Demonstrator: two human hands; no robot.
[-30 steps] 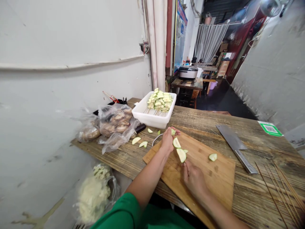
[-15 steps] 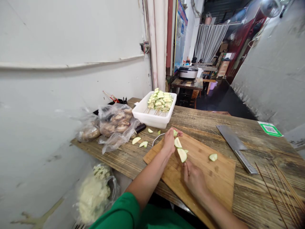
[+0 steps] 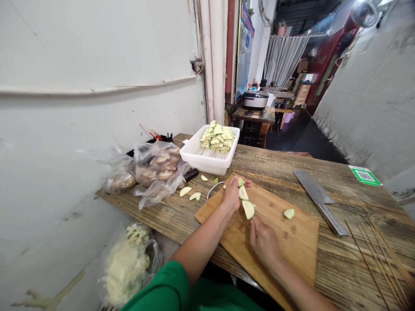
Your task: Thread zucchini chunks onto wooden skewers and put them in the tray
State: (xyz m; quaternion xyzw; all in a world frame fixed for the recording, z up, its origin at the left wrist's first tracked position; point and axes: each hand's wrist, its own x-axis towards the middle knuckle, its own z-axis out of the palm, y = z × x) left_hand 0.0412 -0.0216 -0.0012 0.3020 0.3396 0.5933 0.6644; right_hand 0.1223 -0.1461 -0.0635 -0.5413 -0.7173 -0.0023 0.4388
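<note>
Above the wooden cutting board [image 3: 292, 235], pale green-skinned vegetable slices [image 3: 248, 210] sit in a row on a skewer, which they and my fingers mostly hide. My left hand [image 3: 232, 193] is closed around the far slice [image 3: 240, 182], some fingers reaching out past it. At the near end of the row, my right hand [image 3: 264, 237] pinches the skewer just below the nearest slice. One loose vegetable piece [image 3: 288, 213] lies on the board's right side. A few more cut slices [image 3: 185, 191] are scattered on the table left of the board.
Behind the board, a white plastic tub [image 3: 207, 163] holds a pile of skewered slices [image 3: 218, 137]. A cleaver [image 3: 319, 198] and bare skewers [image 3: 378, 255] lie on the right. Bagged brown food [image 3: 158, 166] stands on the left; bagged cauliflower [image 3: 128, 263] is below the table edge.
My left hand and the far slice have shifted slightly right and toward me, closing up to the other slices. My right hand stays nearly in place. The view has moved a little.
</note>
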